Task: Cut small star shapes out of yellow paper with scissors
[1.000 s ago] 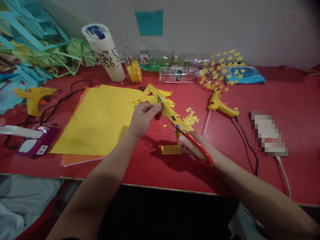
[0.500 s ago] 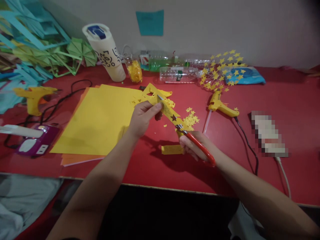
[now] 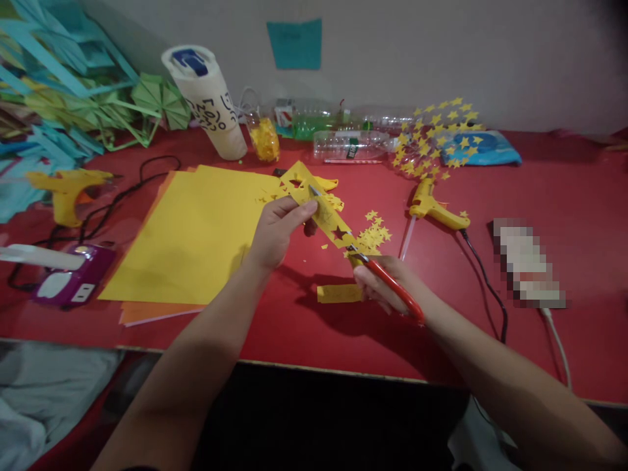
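My left hand (image 3: 277,229) pinches a strip of yellow paper (image 3: 328,212) between thumb and fingers. Drawn star outlines and a star-shaped hole show in the strip. My right hand (image 3: 385,281) is closed around red-handled scissors (image 3: 395,286), whose blades lie along the strip and point up and left toward my left thumb. A second yellow strip (image 3: 338,293) lies on the red table below the scissors. Beyond the blades is a small heap of cut yellow stars (image 3: 373,234). Yellow paper scraps (image 3: 336,201) lie behind the strip.
Stacked yellow sheets (image 3: 191,235) lie left. Yellow glue guns (image 3: 69,193) (image 3: 434,208) flank the work, with cords on the table. A white tumbler (image 3: 206,104), plastic bottles (image 3: 350,145) and a spray of yellow stars (image 3: 436,137) stand behind. A phone (image 3: 527,265) lies right.
The strip has tilted slightly in my left hand, and its upper end has shifted a little. The scissors stay nearly in place, their blades looking closer together.
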`<state>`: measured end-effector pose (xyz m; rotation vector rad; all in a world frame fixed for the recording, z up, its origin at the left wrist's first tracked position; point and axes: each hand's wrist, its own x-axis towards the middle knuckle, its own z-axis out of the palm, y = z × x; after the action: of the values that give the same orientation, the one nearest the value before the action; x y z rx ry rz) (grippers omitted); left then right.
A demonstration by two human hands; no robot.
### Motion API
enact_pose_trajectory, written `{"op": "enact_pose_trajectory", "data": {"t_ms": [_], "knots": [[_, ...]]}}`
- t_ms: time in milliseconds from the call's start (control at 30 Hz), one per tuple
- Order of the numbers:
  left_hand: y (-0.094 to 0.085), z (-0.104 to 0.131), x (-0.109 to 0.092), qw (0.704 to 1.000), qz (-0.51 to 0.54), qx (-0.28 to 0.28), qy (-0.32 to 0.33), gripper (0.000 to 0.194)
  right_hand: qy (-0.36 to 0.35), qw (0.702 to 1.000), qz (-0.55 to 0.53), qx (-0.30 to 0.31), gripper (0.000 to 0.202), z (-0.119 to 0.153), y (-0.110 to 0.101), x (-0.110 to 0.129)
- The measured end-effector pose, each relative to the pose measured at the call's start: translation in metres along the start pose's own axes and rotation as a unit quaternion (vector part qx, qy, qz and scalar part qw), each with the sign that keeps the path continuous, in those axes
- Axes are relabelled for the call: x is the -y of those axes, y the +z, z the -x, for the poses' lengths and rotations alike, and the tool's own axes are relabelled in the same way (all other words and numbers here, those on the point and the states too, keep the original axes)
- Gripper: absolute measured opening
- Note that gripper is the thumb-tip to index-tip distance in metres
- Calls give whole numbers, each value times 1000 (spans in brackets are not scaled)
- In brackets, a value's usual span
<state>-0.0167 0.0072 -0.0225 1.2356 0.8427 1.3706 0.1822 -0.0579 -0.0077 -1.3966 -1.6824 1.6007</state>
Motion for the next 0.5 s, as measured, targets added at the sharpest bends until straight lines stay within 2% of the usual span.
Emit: {"op": "enact_pose_trajectory", "data": {"t_ms": [200, 500], "knots": [[3, -1, -8, 999, 3, -49, 11, 27, 5, 1000, -1, -13, 44, -1, -1, -1], [2, -3, -16, 998, -9, -58, 17, 12, 10, 1000, 20, -6, 45, 1, -2, 5]]}}
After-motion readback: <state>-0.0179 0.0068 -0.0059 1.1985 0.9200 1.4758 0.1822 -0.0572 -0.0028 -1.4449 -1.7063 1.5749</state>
